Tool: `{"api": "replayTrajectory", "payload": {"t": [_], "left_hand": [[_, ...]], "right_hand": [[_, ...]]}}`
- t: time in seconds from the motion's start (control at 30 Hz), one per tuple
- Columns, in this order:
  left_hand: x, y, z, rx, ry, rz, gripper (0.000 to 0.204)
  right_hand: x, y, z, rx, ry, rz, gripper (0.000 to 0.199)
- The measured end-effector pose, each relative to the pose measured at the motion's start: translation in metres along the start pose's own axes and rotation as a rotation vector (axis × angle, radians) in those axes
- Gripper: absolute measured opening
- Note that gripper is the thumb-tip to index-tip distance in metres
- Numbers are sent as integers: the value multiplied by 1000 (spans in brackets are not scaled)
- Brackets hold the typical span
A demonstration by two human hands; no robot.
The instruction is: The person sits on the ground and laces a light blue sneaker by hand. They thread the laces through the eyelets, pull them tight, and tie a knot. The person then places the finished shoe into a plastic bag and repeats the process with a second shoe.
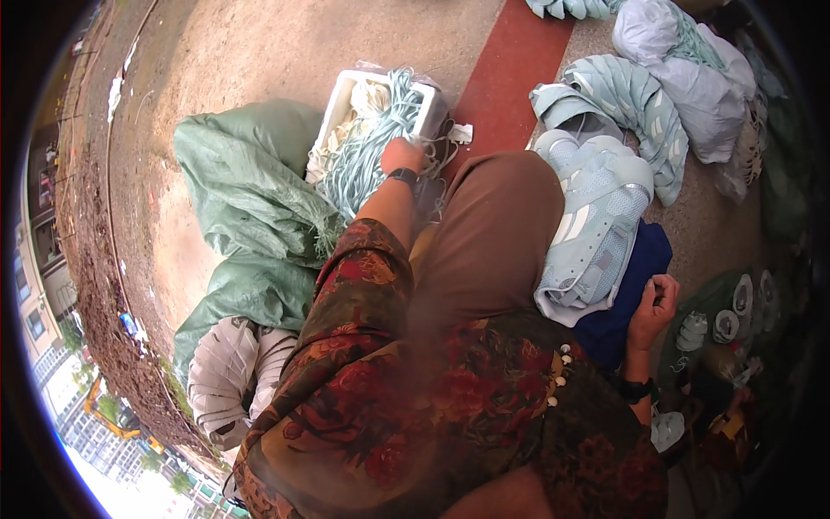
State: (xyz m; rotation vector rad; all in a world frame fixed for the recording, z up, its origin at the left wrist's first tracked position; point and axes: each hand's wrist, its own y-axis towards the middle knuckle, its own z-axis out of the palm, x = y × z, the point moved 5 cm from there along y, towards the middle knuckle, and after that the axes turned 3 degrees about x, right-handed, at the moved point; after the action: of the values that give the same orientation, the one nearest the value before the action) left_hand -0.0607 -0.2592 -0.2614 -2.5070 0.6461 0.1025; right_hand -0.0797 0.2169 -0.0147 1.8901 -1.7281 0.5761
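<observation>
My left hand (404, 156) is closed on light blue shoelaces (389, 114), in a loose heap that spills over a white box (335, 105). Cream laces (370, 97) lie beside them in the same box. On my lap rests a stack of pale blue shoe uppers (596, 216), over a navy cloth (650, 253). To the right of the stack, beside the cloth, is my right hand (654, 310), its fingers curled in toward the thumb. Whether anything small is between those fingers is hidden.
Green woven sacks (251, 164) lie left of the box, with bundled pale uppers (223, 372) below. A curved row of uppers (644, 112) and white bags (692, 78) are at the far right. More uppers (726, 324) and a person (731, 428) are at the right.
</observation>
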Motion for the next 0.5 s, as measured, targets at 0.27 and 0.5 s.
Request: {"api": "replayTrajectory", "payload": {"t": [0.27, 0.5], "left_hand": [[39, 28, 27, 104, -640, 179, 14], [8, -98, -103, 507, -1652, 432, 9]], "right_hand": [[-1, -1, -1, -9, -4, -25, 8], [-15, 2, -3, 84, 52, 3, 9]]}}
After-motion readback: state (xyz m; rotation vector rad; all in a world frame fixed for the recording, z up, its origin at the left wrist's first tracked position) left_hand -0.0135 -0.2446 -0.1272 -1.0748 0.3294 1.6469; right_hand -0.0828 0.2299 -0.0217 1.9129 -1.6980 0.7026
